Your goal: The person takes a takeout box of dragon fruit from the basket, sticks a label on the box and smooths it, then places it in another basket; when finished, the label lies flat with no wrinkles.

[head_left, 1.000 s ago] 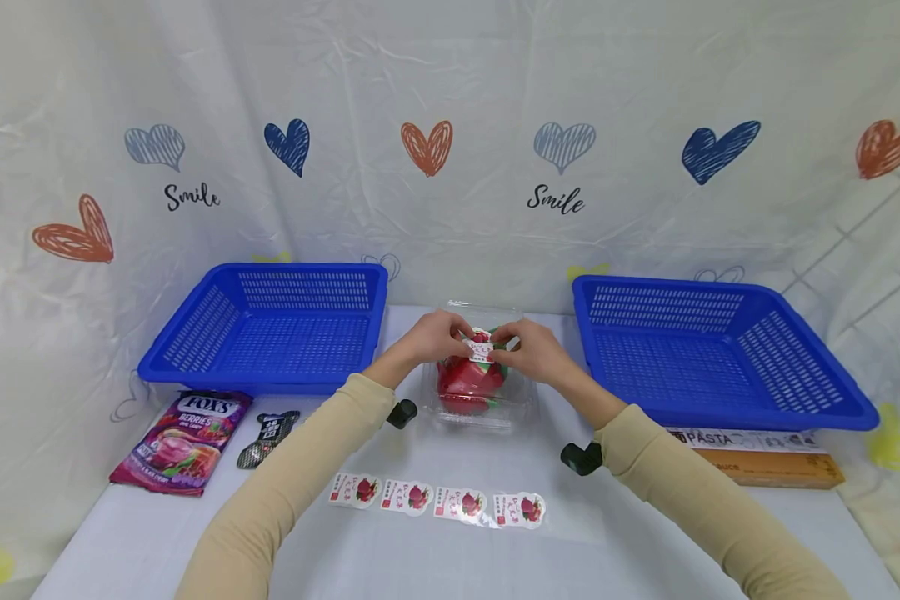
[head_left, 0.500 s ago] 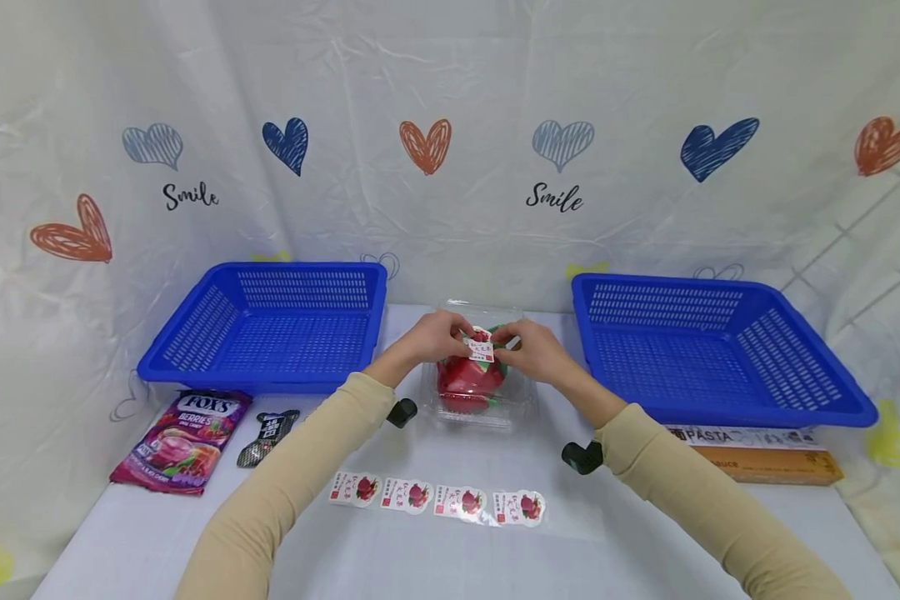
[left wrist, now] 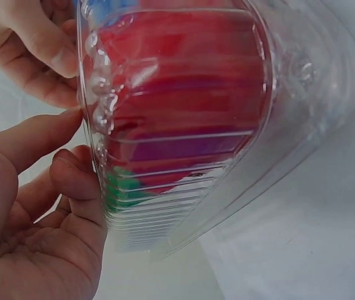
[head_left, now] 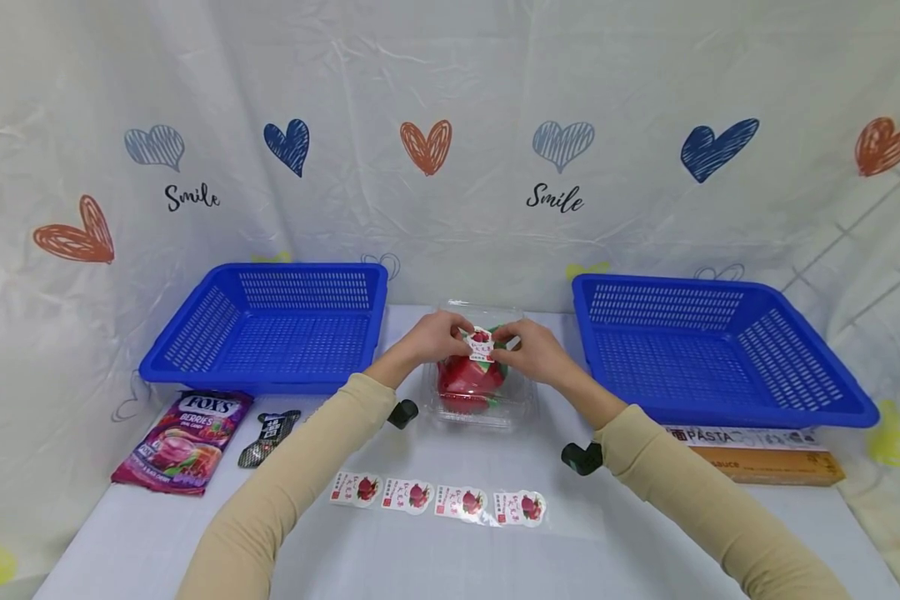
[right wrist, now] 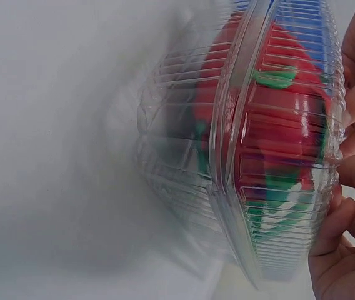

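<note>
In the head view, a clear plastic clamshell box [head_left: 521, 408] stands at the middle back of the table. Through its lid shows a red dragon fruit [head_left: 468, 379] with green parts. A white sticker [head_left: 481, 344] with a red fruit picture is at the top of the lid. My left hand [head_left: 444, 336] pinches its left edge; my right hand [head_left: 531, 348] pinches the right edge. Fingertips of the left hand [left wrist: 46, 206] are right at the lid's surface in the left wrist view. The right hand [right wrist: 346, 231] appears likewise close to the lid in the right wrist view.
Blue baskets flank the box, one on the left [head_left: 262, 387] and one on the right [head_left: 720, 417]. Several fruit stickers [head_left: 461, 503] lie on a clear strip in front. A candy bag [head_left: 183, 442], a small black packet [head_left: 266, 437] and a pasta box [head_left: 772, 467] lie at the sides.
The sticker has turned slightly and sits straighter between my fingertips. Both hands stay nearly in place, and the box has not moved.
</note>
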Demonstrator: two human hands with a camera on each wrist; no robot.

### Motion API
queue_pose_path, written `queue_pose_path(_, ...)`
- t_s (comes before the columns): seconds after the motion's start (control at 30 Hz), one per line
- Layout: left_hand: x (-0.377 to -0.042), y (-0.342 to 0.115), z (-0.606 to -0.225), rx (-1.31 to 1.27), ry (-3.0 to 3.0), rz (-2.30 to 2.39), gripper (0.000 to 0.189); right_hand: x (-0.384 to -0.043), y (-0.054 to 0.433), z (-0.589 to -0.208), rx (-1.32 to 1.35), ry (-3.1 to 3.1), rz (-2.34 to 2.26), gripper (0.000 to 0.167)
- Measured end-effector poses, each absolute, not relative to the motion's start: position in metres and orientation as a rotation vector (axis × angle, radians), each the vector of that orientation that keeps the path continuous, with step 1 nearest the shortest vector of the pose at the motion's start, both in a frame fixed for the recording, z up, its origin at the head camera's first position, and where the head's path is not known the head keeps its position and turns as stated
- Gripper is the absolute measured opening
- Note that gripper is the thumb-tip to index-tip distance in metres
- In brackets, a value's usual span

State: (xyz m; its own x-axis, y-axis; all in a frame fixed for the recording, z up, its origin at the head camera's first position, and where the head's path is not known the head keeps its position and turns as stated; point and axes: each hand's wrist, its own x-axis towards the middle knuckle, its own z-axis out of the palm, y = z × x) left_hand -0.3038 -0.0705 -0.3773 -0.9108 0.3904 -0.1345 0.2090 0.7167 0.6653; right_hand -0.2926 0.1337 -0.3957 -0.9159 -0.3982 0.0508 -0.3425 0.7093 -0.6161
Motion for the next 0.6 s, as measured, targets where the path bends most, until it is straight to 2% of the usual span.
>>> queue_pose_path(0.4,-0.299,-0.076,-0.376,0.438,2.668,1.063,0.033,-0.282,0.143,-0.401,-0.574,2.929,-1.063,0.029)
queue_pose_path(0.6,-0.29,-0.081,-0.382,0.42,2.793,1.078,0.031,-0.271,0.15,-0.413,-0.464,2.959,-1.125,0.038)
